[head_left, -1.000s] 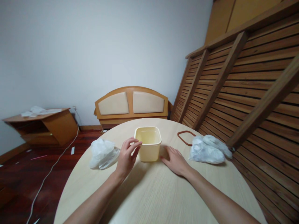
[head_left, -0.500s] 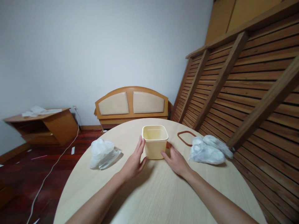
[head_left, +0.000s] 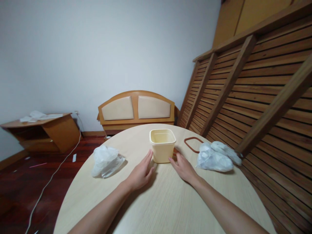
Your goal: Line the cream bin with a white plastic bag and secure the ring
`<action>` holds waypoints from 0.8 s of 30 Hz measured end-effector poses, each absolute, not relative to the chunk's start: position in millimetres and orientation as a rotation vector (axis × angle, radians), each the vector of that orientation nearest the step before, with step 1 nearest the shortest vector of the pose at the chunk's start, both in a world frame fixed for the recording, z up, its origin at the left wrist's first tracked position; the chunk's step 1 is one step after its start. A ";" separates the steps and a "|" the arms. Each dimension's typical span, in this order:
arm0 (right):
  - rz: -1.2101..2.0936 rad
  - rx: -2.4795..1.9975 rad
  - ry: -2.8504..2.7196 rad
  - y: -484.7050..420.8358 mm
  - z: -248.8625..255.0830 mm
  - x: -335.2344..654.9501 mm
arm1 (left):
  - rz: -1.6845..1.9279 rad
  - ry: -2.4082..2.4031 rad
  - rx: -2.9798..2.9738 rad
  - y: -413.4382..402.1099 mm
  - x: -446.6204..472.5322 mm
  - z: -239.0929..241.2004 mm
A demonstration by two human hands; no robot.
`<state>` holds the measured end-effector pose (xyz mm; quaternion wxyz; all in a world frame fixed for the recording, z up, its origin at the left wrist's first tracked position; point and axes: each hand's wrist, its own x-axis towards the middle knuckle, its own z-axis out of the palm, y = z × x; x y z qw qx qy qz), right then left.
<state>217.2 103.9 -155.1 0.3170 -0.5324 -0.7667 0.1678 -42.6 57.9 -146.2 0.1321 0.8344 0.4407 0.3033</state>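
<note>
A pale yellow square plastic container point(head_left: 162, 145) stands open and lidless on the round light wooden table point(head_left: 158, 201). My left hand point(head_left: 140, 174) rests flat on the table just left of its base, fingers stretched out, fingertips close to the container. My right hand point(head_left: 184, 168) lies flat at the container's right front corner, fingers extended and near its wall. Neither hand holds anything.
A crumpled white plastic bag point(head_left: 106, 161) lies left of the hands, another white bag point(head_left: 214, 156) to the right. A brown rubber ring point(head_left: 192, 144) lies beside the right bag. Slatted wooden frame point(head_left: 255, 91) leans at right; headboard point(head_left: 136, 109) and cabinet point(head_left: 41, 130) stand behind.
The container slid right and away from me. My left hand let go of its rim and came down flat onto the table; my right hand stayed beside it.
</note>
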 end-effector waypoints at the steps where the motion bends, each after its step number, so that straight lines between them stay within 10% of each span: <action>1: 0.442 -1.401 -2.021 103.6 -154.6 217.9 | 0.873 1.338 2.470 57.5 -47.0 -143.7; 12: 0.424 -1.452 -2.034 102.2 -155.1 219.5 | 0.345 2.792 2.112 51.7 -122.1 -93.5; 24: 0.386 -1.522 -2.094 95.0 -142.5 216.3 | 0.218 2.556 2.074 52.5 -113.4 -100.8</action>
